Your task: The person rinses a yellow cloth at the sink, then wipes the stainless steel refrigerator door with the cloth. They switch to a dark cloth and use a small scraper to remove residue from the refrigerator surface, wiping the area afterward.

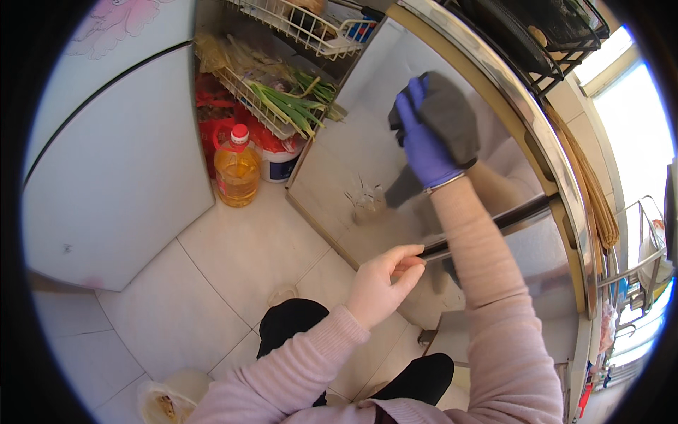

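Observation:
My right hand (pixel 424 143), in a purple glove, presses a dark grey cloth (pixel 450 116) against a shiny metal cabinet door (pixel 360 143). The cloth bunches around its fingers, and the door mirrors the hand and sleeve. Lower down, my bare left hand (pixel 386 283) has thumb and fingers curled at the door's side edge, by the dark gap (pixel 522 214) between this door and a second metal door (pixel 545 275). Its fingertips seem to pinch that edge. A patch of dark scratch-like marks (pixel 365 196) shows on the door's lower part.
A bottle of yellow cooking oil (pixel 238 172) and a white tub (pixel 278 165) stand on the tiled floor beside the cabinet. Green onions (pixel 286 106) stick out of a wire rack (pixel 249 98). A fridge (pixel 122 169) stands left. A lined bin (pixel 169 403) sits lower left.

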Available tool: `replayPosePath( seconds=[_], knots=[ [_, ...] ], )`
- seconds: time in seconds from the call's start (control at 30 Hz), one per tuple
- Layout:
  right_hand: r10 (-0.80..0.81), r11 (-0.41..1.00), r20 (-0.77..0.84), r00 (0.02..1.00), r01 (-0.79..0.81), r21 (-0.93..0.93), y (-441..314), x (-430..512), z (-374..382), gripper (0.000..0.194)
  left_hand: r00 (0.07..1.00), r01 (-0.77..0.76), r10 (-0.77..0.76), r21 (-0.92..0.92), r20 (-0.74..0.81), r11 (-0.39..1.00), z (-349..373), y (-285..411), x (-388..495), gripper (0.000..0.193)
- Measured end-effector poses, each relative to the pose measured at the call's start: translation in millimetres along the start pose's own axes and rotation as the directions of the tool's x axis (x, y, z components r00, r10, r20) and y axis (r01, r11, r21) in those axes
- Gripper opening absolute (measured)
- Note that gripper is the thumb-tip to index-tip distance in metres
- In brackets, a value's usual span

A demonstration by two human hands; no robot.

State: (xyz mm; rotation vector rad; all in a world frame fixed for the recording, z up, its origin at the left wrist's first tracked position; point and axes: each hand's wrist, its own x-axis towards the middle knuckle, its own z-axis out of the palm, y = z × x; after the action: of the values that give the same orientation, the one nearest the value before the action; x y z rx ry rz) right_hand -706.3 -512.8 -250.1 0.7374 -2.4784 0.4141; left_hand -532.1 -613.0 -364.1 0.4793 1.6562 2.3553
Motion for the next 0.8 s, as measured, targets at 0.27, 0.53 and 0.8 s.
replayPosePath(
  seconds=[0.27, 0.53, 0.8],
  knots=[
    [0.013, 0.919, 0.316, 0.949, -0.136, 0.371, 41.7, -30.3, 70.1, 0.012, 0.987, -0.081, 0.075, -0.034, -0.141, 0.996, -8.1, 3.9, 3.5, 0.031],
    [-0.291, 0.951, -0.128, 0.948, 0.272, -0.148, 8.9, 75.7, 32.4, 0.021, 0.990, -0.041, 0.025, -0.118, -0.138, 0.992, -17.3, 2.4, 1.2, 0.032],
    [-0.079, 0.933, 0.360, 0.930, -0.059, 0.355, 34.1, 8.6, 108.6, 0.019, 0.983, -0.069, 0.051, -0.095, -0.174, 0.993, -17.5, -1.0, 3.2, 0.031]
  ],
)
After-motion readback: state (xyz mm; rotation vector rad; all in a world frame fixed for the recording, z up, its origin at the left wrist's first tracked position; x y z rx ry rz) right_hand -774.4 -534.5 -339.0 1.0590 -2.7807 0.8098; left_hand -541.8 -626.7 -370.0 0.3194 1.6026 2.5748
